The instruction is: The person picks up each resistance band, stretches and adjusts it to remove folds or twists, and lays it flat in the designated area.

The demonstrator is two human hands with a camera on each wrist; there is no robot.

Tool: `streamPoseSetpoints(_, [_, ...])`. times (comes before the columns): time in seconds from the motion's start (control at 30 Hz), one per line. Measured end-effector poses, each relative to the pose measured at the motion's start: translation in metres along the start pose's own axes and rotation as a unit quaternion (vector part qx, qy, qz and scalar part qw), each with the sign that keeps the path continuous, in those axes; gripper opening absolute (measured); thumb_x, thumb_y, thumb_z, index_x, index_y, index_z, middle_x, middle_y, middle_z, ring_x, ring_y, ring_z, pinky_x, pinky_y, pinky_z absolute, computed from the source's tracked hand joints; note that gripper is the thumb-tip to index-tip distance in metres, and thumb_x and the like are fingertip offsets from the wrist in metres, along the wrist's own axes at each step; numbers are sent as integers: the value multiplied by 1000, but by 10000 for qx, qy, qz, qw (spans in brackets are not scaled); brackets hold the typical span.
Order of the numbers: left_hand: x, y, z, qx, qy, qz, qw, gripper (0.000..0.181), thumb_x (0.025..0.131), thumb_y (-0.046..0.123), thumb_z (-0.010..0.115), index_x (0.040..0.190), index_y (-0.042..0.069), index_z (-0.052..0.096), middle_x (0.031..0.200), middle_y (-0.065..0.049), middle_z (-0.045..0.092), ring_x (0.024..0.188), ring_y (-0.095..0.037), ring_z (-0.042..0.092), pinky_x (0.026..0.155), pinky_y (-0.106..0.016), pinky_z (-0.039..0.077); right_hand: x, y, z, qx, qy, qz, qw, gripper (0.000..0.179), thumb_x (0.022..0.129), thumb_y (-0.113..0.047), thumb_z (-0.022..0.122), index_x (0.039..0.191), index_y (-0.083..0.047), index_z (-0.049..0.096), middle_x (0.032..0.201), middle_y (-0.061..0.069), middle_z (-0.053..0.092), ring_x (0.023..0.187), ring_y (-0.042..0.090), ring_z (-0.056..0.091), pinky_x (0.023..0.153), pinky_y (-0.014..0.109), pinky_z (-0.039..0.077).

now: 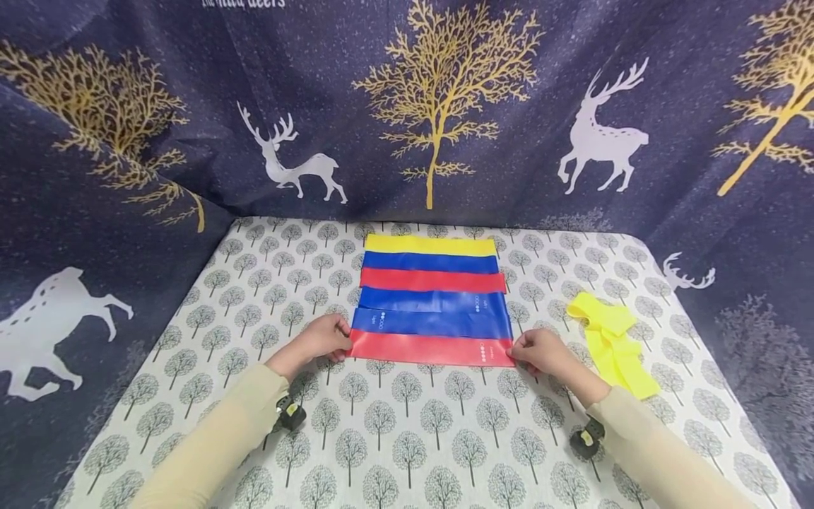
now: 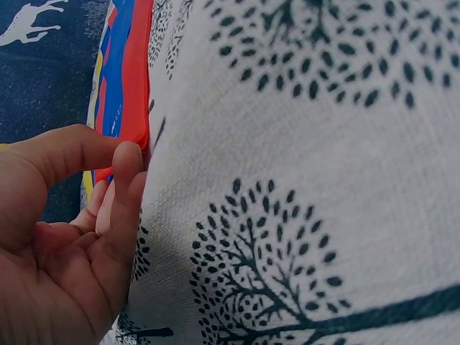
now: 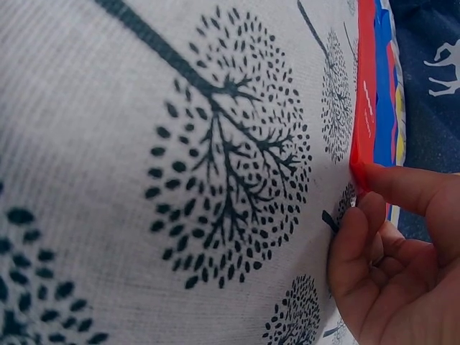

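Note:
Several flat resistance bands lie in rows in the head view. The nearest is a red band [image 1: 426, 348] with white print at its right end. My left hand [image 1: 326, 337] pinches its left end between thumb and finger; the left wrist view shows the fingertips [image 2: 128, 154] at the red corner. At its right end, my right hand [image 1: 543, 351] pinches the other corner, as in the right wrist view, where the index finger [image 3: 402, 183] touches the red edge. Behind lie blue bands [image 1: 420, 324], another red band [image 1: 432, 281], a blue band [image 1: 432, 263] and a yellow band [image 1: 432, 244].
A loosely folded bright yellow band [image 1: 613, 339] lies on the right, beyond my right forearm. A tree-print cloth [image 1: 407, 424] covers the table. Dark fabric [image 1: 509, 177] with deer and trees hangs behind and along the sides.

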State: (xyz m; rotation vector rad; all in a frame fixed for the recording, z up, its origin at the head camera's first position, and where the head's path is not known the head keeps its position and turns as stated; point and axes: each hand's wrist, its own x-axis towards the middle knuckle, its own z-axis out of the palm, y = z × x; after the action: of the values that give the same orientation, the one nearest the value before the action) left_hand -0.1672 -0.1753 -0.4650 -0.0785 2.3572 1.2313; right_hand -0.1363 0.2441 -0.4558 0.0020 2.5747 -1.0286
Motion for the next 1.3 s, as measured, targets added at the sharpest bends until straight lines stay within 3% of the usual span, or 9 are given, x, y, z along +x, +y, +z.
streamPoseSetpoints(0.43, [0,5,0,229,21,-24,9997,15,88,0,65,99,-2,56,70,-8,64,56,-12,62,55,-24,59,-1,-2,0,-148,40,93,9998,19,92,-16,71,80,-3,64,65,1,58,58,12,53,54,24,47])
streamPoseSetpoints(0.77, [-6,9,-1,542,75,21,9985,19,87,1,68,101,-2,55,69,-10,67,56,-14,63,56,-27,60,-3,3,-7,165,-171,-30,9997,20,94,-17,70,86,1,66,69,1,61,61,12,57,54,24,54])
streamPoseSetpoints(0.93, [-13,14,-11,572,100,480,9972,21,93,8,63,109,-5,57,77,-13,71,61,-14,65,60,-28,60,-12,3,-25,785,-422,-299,9956,26,99,-15,60,106,9,64,75,1,60,71,13,58,64,27,58])
streamPoseSetpoints(1.03, [-17,19,-20,344,78,794,9962,22,97,10,58,112,-6,60,86,-15,69,71,-17,66,68,-30,60,-21,-1,-44,947,-399,-613,9928,31,102,-14,55,117,13,59,84,2,63,77,11,60,72,27,60])
streamPoseSetpoints(1.13, [-24,28,-29,168,40,1039,9944,26,101,12,55,116,-8,61,98,-20,69,81,-19,67,76,-34,61,-31,-6,-65,889,-141,-815,9926,35,103,-14,53,123,14,56,91,-2,65,78,5,61,76,24,60])
streamPoseSetpoints(1.3, [-32,45,-39,119,171,1421,9896,32,104,16,54,121,-9,62,109,-28,70,89,-20,69,84,-40,63,-40,-6,-95,793,347,-874,9924,29,105,-14,54,120,9,60,85,-21,64,78,-1,61,74,20,58])
